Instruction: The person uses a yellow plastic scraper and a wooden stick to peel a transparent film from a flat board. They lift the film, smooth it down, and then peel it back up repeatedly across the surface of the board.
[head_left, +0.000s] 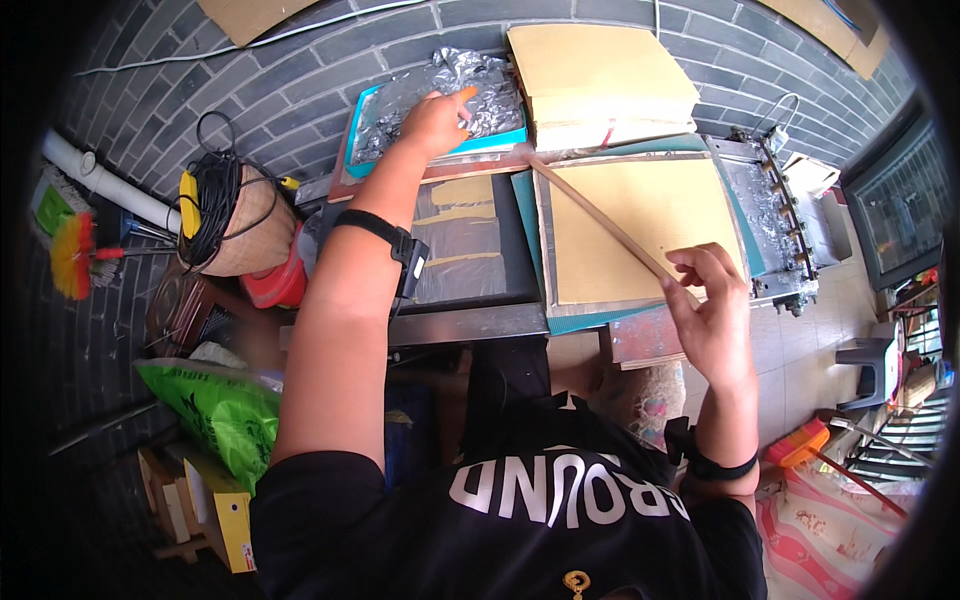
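Note:
My left hand (436, 124) reaches over a shallow blue tray (487, 140) holding crumpled silvery foil (480, 67). Orange coverings show on some of its fingertips, and whether it grips any foil cannot be told. My right hand (709, 307) has its thumb and fingers at the near end of a thin wooden stick (600, 219). The stick slants up and left across a yellowish sheet (637, 255) on a board, its far end near the tray's right corner. Left of this board lies a dark panel with a taped, translucent patch (459, 240).
Behind the board stands a tall stack of yellowish sheets (607, 67) against the brick wall. A metal frame with a row of bolts (787, 202) is at the bench's right end. To the left, a woven basket (251, 225) carries coiled black cable. A grey stool (874, 364) stands on the right.

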